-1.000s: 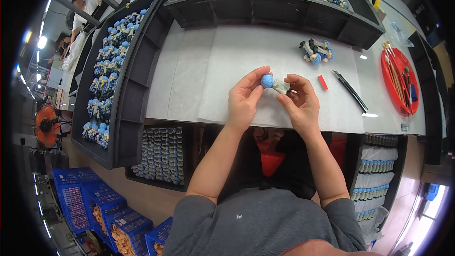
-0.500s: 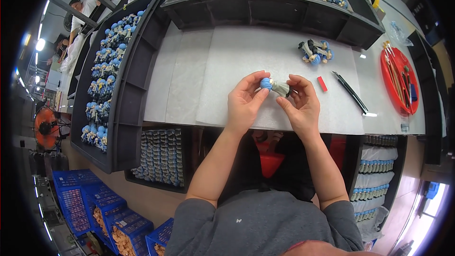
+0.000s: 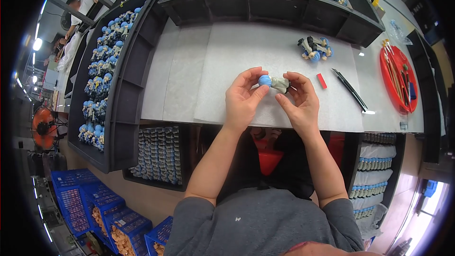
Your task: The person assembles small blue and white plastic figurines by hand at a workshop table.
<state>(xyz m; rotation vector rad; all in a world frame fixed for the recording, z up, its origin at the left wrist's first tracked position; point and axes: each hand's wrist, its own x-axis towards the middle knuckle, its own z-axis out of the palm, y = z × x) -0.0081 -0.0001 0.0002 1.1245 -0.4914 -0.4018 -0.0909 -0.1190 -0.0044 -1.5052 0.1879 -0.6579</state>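
Note:
Between my two hands, over the white paper-covered table (image 3: 222, 57), lies a small figurine (image 3: 279, 84) with a blue head and a pale grey-green body. My left hand (image 3: 244, 97) pinches it at the blue head. At the dark foot end, my right hand (image 3: 301, 99) grips it with bent fingers, its thumb pointing toward the body. Right of my right hand lies a small red block (image 3: 322, 81). Farther back, a little cluster of similar blue-headed figurines (image 3: 315, 49) rests on the paper.
A black crate (image 3: 130, 90) of figurines stands at the left, another black crate (image 3: 275, 7) at the back. A black pen-like tool (image 3: 350, 90) and a red tray (image 3: 385, 73) with brushes lie right. Blue baskets (image 3: 71, 180) stand lower left. A person (image 3: 85, 7) is far left.
The figurine has turned a little about its length, showing more of its pale body. Both hands keep nearly the same place. The whole view has shifted slightly.

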